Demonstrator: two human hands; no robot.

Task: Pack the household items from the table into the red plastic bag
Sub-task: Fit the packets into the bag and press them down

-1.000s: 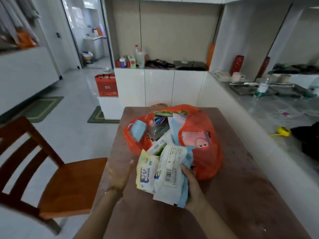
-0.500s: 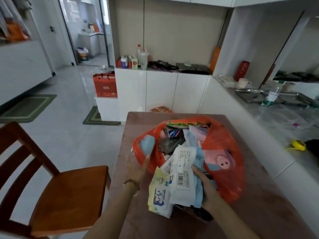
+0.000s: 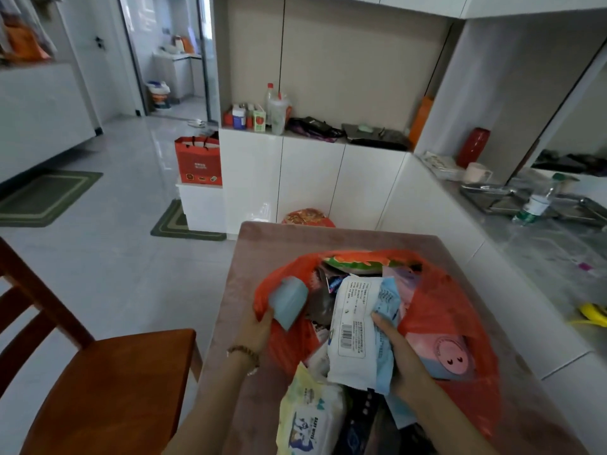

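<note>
Your left hand (image 3: pixel 259 326) has reached the red bag (image 3: pixel 443 310) and now grips its rim beside the blue mug (image 3: pixel 289 302). Your right hand (image 3: pixel 399 353) holds the white packet (image 3: pixel 353 326) in the bag's open mouth. The bag sits on the table (image 3: pixel 249 257).

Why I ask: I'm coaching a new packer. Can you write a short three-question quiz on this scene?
1. True or false: the white soft pack with a barcode lies untouched on the pinkish-brown table.
2. What does the left hand grip? A) a brown wooden chair B) the rim of the red plastic bag C) a metal tray
3. Fill in: the yellow-and-white baby-wipes pack lies at the side of the bag ____ the person (nearest/farthest from).

Key
1. False: the right hand holds it at the bag's open mouth.
2. B
3. nearest
</note>
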